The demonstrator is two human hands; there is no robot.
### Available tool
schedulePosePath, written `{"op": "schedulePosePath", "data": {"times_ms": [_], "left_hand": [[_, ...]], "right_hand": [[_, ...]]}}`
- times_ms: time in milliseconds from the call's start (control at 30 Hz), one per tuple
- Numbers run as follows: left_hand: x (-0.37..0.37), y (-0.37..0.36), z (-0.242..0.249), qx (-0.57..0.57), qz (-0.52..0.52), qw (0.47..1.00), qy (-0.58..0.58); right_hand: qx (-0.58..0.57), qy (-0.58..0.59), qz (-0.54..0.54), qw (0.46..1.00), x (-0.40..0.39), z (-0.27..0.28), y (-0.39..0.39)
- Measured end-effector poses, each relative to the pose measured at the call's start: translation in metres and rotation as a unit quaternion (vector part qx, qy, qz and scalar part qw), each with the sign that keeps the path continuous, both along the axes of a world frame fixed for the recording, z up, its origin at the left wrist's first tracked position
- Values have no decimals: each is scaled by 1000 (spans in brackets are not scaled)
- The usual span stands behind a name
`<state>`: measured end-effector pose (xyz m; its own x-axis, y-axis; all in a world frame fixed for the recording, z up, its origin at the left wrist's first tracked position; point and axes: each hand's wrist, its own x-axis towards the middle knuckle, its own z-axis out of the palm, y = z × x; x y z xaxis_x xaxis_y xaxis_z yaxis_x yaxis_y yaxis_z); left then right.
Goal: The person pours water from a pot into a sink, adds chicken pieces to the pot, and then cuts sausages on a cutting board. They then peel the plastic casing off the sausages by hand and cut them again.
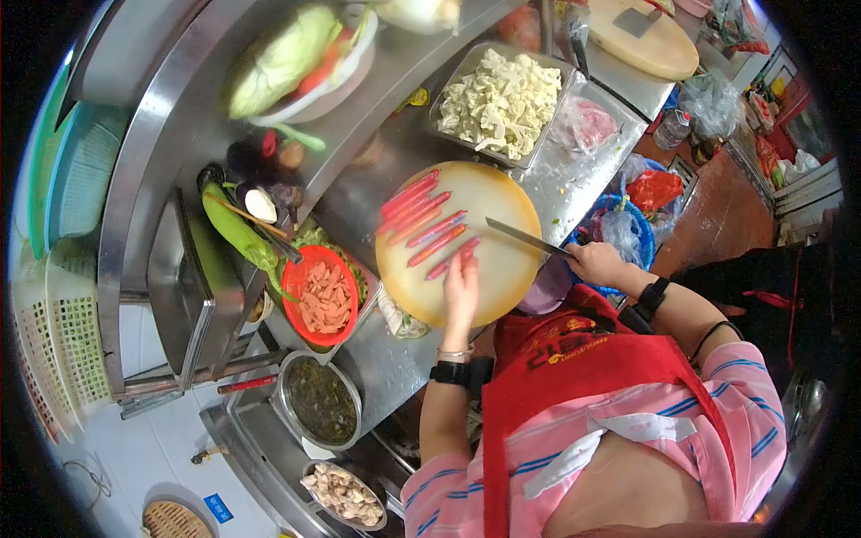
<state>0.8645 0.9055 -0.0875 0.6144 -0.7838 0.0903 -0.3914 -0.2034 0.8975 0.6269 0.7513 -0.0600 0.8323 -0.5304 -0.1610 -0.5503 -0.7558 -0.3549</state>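
Observation:
On the round cutting board (511,296) lie several red-wrapped sausages (437,245), side by side in a slanting row. My left hand (461,282) has its fingers closed on the end of the nearest sausage (446,264), at the board's near side. In my right hand (599,264), at the board's right edge, is the handle of a kitchen knife (520,235). Its blade reaches over the board, pointing left and apart from the sausages.
Behind the board stands a metal tray of cauliflower florets (498,103). A red basket of sliced pink pieces (325,300) is to the left, beside green peppers (238,229). A pot of dark greens (320,401) and a bowl of pale chunks (343,495) sit lower left.

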Motion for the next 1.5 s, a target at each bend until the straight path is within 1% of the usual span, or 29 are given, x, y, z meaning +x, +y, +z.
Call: {"op": "schedulePosePath", "data": {"times_ms": [33,67,100,133,233,267,300,333,367,400,500,533,567,633,667,700,767,800,933,1033,1067,1100,1133,1167,1233,1300,1400,1433,1500], "left_hand": [[1,2,12,20,-22,998,48],[-4,2,35,-37,-29,959,279],[-8,3,51,-93,-34,864,494],[-8,6,57,-126,-41,818,560],[-15,13,75,-169,-57,795,580],[-12,20,45,-79,-88,901,417],[-23,23,11,-28,-95,994,49],[-28,29,3,-1,-87,990,-109],[-30,32,2,24,-78,961,-265],[-28,33,1,99,-50,962,-251],[-12,14,14,92,-39,952,-288],[-4,7,18,154,-64,935,-313],[5,0,14,151,-62,936,-313],[19,-5,1,161,-66,891,-420],[18,-4,2,88,-37,880,-466],[15,0,0,84,-37,879,-468],[9,15,-12,129,-107,878,-447],[6,21,-18,94,-104,890,-434],[17,25,-44,101,-71,890,-439],[26,18,-42,79,-54,912,-399],[26,17,-40,75,-11,978,-196],[25,15,-28,67,31,997,17],[22,17,-16,3,36,981,188],[17,19,4,3,36,981,188],[8,29,41,-89,30,897,431],[0,39,74,-118,-8,878,464],[-11,47,111,-200,-104,822,524],[-15,50,121,-201,-102,822,523],[-19,54,136,-227,-126,786,561]], "right_hand": [[-1,2,-3,1000,1,-1,3],[-3,3,-6,1000,2,-2,5],[-1,4,-5,1000,2,-2,7],[-5,2,8,1000,1,0,8],[-12,-17,9,1000,-8,15,12],[-17,-35,1,999,-12,19,13],[-16,-33,2,999,-16,18,13],[-7,-29,-16,999,-19,17,11],[0,-27,-33,999,-21,17,8],[12,-10,-44,999,-22,18,6],[15,-1,-54,998,-21,12,8],[14,1,-56,998,-20,11,10],[13,12,-56,998,-16,10,11],[13,20,-55,998,-10,8,14],[11,26,-54,998,-9,7,15],[8,30,-56,998,-8,8,13],[3,38,-60,997,-5,12,13],[3,50,-59,997,-6,12,17],[0,28,-69,997,-5,1,23],[-5,31,-73,997,-4,2,22],[-5,18,-69,997,-5,2,21],[-6,6,-64,998,-6,2,21],[-7,6,-65,998,-7,4,20],[-4,0,-44,999,-10,6,19],[2,-4,-21,1000,-12,7,20],[10,-19,29,999,-12,6,21],[16,-5,74,997,4,16,25],[16,-5,77,997,12,18,28],[-2,-14,59,998,27,22,33]]}}
